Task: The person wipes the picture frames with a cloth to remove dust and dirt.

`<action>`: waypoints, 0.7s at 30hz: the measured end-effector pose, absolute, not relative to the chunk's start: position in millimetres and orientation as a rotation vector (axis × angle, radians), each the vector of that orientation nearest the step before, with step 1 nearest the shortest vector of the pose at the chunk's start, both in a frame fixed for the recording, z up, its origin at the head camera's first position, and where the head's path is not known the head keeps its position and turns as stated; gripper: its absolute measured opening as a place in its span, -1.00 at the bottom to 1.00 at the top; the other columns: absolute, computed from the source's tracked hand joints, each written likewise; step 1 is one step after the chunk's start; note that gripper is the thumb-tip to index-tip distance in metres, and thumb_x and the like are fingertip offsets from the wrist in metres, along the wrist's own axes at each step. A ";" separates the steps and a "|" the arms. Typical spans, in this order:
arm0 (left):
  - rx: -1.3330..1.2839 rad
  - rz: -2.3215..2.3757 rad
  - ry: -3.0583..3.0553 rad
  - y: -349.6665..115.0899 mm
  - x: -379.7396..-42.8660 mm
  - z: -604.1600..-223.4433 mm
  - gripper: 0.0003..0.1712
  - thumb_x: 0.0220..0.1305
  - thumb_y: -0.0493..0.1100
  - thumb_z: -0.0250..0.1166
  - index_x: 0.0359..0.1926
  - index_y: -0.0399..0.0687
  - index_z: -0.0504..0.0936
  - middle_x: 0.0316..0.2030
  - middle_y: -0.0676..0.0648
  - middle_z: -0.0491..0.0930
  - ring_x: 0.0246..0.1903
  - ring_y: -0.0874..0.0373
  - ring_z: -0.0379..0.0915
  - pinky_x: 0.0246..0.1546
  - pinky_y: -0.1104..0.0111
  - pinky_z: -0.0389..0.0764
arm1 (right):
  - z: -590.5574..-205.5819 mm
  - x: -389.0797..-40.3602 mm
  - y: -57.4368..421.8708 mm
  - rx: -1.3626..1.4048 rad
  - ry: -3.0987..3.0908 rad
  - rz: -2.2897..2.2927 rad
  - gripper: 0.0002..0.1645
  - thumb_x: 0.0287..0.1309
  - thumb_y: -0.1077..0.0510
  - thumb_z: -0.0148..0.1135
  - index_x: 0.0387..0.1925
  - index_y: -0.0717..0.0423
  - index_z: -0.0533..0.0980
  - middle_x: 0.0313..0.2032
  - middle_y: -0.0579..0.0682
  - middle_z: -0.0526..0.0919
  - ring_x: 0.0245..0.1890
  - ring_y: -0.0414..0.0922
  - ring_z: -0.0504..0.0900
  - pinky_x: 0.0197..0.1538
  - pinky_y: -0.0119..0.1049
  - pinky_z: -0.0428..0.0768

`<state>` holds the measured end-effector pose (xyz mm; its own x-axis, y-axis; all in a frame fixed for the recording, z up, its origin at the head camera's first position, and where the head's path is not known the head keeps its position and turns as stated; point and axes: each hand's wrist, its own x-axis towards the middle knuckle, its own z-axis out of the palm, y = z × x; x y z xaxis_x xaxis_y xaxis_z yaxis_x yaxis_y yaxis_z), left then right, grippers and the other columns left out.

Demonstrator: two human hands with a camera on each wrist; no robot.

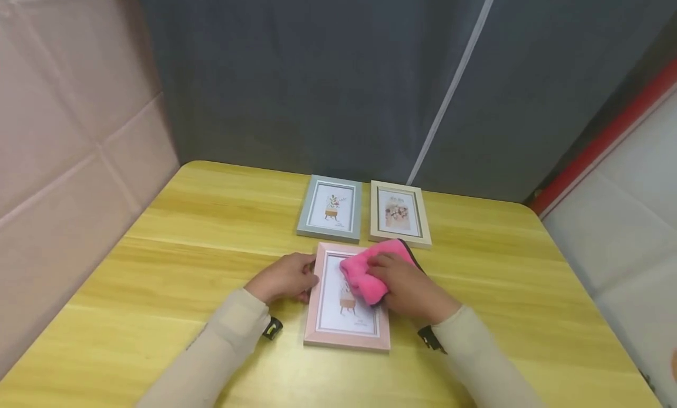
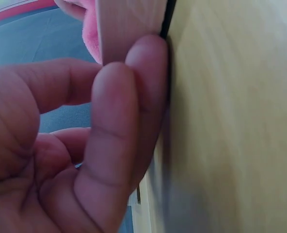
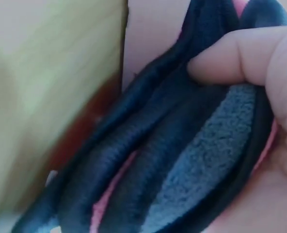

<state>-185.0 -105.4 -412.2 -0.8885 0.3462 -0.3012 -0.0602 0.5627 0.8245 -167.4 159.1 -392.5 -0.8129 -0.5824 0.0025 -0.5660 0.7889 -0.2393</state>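
Observation:
A pink picture frame (image 1: 346,339) with a plant print lies face up near the middle of the table. My left hand (image 1: 285,277) grips its left edge; in the left wrist view the curled fingers (image 2: 115,111) are against the side of the frame (image 2: 129,29), close to the tabletop. A folded pink cloth (image 1: 365,276) with dark edging covers the upper right of the print, and my right hand (image 1: 409,284) holds it there from the right. The right wrist view shows the cloth's dark, stacked edges (image 3: 148,126) bunched in the right hand (image 3: 274,73).
Behind the pink frame lie a grey-blue picture frame (image 1: 303,220) and a cream picture frame (image 1: 426,231), side by side near the back edge of the yellow wood-grain table (image 1: 211,220). A dark panel (image 1: 317,73) rises behind the table. Pale walls (image 1: 63,131) flank it.

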 end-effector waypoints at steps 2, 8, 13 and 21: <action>0.227 1.268 2.374 -105.0 -185.1 -411.3 -0.43 0.32 -0.32 0.19 0.35 -0.23 0.41 -0.46 -0.16 0.52 -0.57 0.05 0.52 -0.51 0.28 0.56 | -388.8 -161.5 163.7 -0.988 2.892 -0.431 -0.62 0.09 0.28 0.39 0.00 0.09 0.66 0.08 -0.04 0.60 0.17 -0.07 0.49 0.26 -0.10 0.44; 0.250 1.224 2.401 -102.6 -184.1 -412.1 -0.91 0.32 -0.29 0.18 -0.18 -0.20 0.57 -0.50 -0.13 0.50 -0.56 0.07 0.53 -0.50 0.30 0.54 | -376.6 -125.2 167.6 -1.217 2.814 -0.485 -0.73 -0.04 0.36 0.38 -0.39 -0.09 0.59 -0.36 -0.29 0.53 -0.30 -0.30 0.46 -0.04 -0.31 0.54; 0.242 1.197 2.419 -102.5 -181.5 -412.3 -0.90 0.34 -0.28 0.18 -0.19 -0.19 0.60 -0.51 -0.13 0.50 -0.56 0.07 0.52 -0.52 0.31 0.52 | -374.3 -95.6 158.2 -1.360 2.768 -0.399 -0.70 -0.08 0.33 0.37 -0.50 -0.14 0.50 -0.44 -0.32 0.48 -0.37 -0.31 0.42 -0.09 -0.35 0.53; 0.269 1.176 2.443 -105.8 -181.6 -410.9 -0.81 0.34 -0.26 0.19 -0.07 -0.17 0.63 -0.51 -0.12 0.54 -0.58 0.08 0.50 -0.56 0.33 0.48 | -380.3 -95.3 139.7 -1.140 2.864 -0.241 -0.76 -0.05 0.31 0.36 -0.52 -0.10 0.51 -0.55 -0.28 0.40 -0.37 -0.21 0.40 -0.25 -0.34 0.48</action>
<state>-181.6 -105.8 -410.9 -0.8956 0.3441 -0.2819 -0.0057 0.6248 0.7807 -95.3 139.7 -380.3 -0.7270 -0.6865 0.0112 -0.6787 0.7161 -0.1629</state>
